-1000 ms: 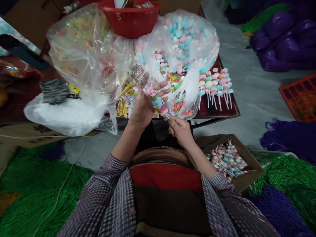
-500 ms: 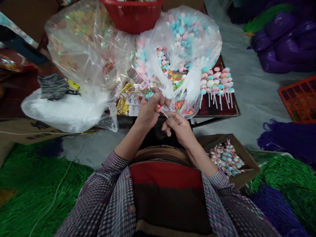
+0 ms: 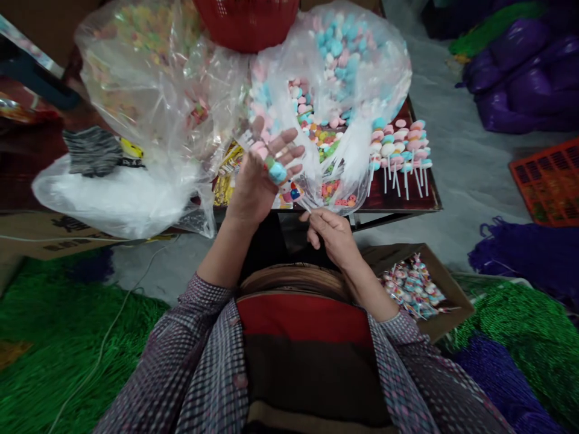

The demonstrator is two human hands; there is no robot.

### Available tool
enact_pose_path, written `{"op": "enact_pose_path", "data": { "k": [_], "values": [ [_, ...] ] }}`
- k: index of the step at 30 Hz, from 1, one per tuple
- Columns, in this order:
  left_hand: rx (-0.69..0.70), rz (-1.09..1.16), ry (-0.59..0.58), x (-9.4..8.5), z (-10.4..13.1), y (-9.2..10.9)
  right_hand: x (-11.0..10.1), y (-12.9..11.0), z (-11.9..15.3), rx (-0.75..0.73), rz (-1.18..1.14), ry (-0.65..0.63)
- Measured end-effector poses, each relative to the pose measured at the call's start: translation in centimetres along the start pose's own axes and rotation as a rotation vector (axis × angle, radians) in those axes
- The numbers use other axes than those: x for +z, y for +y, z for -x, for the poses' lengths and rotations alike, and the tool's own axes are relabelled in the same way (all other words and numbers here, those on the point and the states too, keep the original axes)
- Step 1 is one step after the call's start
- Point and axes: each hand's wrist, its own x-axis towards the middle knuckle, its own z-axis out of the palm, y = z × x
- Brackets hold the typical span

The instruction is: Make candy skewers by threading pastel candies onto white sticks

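well, the candy skewer (image 3: 277,173): it lies across the open left palm, above the front edge of the counter (image 3: 427,199), with pink and blue pieces visible.
left hand (image 3: 253,190): the fingers are open and spread, palm upward, under and beside the candies, supporting rather than squeezing.
right hand (image 3: 332,235): the thumb and first finger are closed in a pinch on the lower end of the candy skewer; the thin stick is hard to follow.
weight and feel: probably very light, with soft candies which can dent under pressure; the stick looks straight and rather stiff.
clear wrapper (image 3: 247,137): thin film near the left palm, likely slippery and easy to wrinkle; how far it covers the candies, i cannot tell.
where to hold: the stick seems the safest place, because a hard grip on the candies could flatten or turn them.
candy sticks (image 3: 398,144): they lie close together on the counter, white ends toward the person, so each stick end is easy to reach.
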Motion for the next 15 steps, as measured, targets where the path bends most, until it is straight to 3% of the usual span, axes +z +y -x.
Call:
{"op": "enact_pose_path", "data": {
  "k": [4, 7, 11, 15],
  "values": [
    [0.003, -0.064, 0.229, 1.0, -1.2, 0.3, 0.3, -0.5, -0.3, -0.178, 0.382, 0.052],
    [-0.021, -0.067, 0.257, 2.0, -0.5, -1.5, 0.8, -0.7, -0.8, -0.318, 0.602, 0.143],
    [-0.078, -0.07, 0.189, 2.6, 1.2, -3.4, 1.2, -0.7, -1.2, -0.148, 0.323, 0.109],
    [-0.126, -0.058, 0.171, 2.1, 1.7, -3.5, 1.3, -0.5, -1.4, 0.033, -0.004, 0.016]
  ]
}}
